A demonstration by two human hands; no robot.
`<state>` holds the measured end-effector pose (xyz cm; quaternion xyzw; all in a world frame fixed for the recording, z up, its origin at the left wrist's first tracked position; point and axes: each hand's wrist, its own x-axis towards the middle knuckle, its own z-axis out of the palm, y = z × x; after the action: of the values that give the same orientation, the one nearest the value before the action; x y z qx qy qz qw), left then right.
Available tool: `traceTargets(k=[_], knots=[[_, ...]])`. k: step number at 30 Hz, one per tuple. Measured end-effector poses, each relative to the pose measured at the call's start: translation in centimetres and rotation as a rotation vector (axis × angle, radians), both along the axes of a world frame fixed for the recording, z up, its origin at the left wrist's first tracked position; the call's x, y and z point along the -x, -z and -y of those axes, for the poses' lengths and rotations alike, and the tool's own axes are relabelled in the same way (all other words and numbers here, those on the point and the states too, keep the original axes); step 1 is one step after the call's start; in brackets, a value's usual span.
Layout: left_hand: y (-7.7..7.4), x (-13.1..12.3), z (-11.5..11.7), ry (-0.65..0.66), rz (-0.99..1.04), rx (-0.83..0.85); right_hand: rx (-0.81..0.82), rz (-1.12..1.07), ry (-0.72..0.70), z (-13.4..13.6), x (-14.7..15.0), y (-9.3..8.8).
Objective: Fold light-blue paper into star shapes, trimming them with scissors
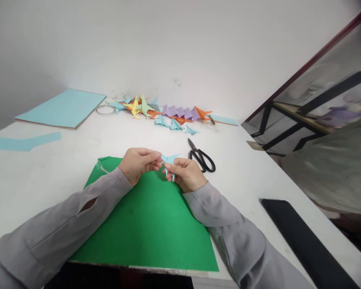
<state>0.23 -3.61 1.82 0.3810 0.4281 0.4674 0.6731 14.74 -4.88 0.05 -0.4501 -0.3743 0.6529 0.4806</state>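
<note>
Over the far edge of a green sheet (138,224), both hands hold one small light blue origami figure (170,159) with several pointed ends. My left hand (140,163) pinches its left tip between thumb and fingers. On the other side, my right hand (188,173) grips the figure's body, thumb on top, with two points hanging down below the thumb. Fingers cover part of the folds. Just beyond my right hand lie black-handled scissors (202,156) on the white table, blades pointing away.
Along the wall sits a pile of folded paper figures (144,106) in several colours, with a purple zigzag strip (180,112) beside it. A tape roll (105,110), blue sheets (63,107) and a blue offcut (25,142) lie leftward. At right lies a long black object (307,245).
</note>
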Motion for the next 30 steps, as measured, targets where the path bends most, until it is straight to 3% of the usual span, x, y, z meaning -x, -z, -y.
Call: traceTargets(k=[5,20,30], knots=[[-0.42,0.15,-0.16,0.037,-0.053,-0.031,0.066,-0.03,-0.013,0.05,-0.07,-0.5],[-0.61,0.23,-0.07,0.138,-0.096,-0.019,0.05,-0.075,0.001,-0.05,0.02,-0.29],[-0.83,0.04,0.1,0.027,-0.11,-0.053,0.089,-0.098,-0.045,-0.09,-0.34,-0.6]])
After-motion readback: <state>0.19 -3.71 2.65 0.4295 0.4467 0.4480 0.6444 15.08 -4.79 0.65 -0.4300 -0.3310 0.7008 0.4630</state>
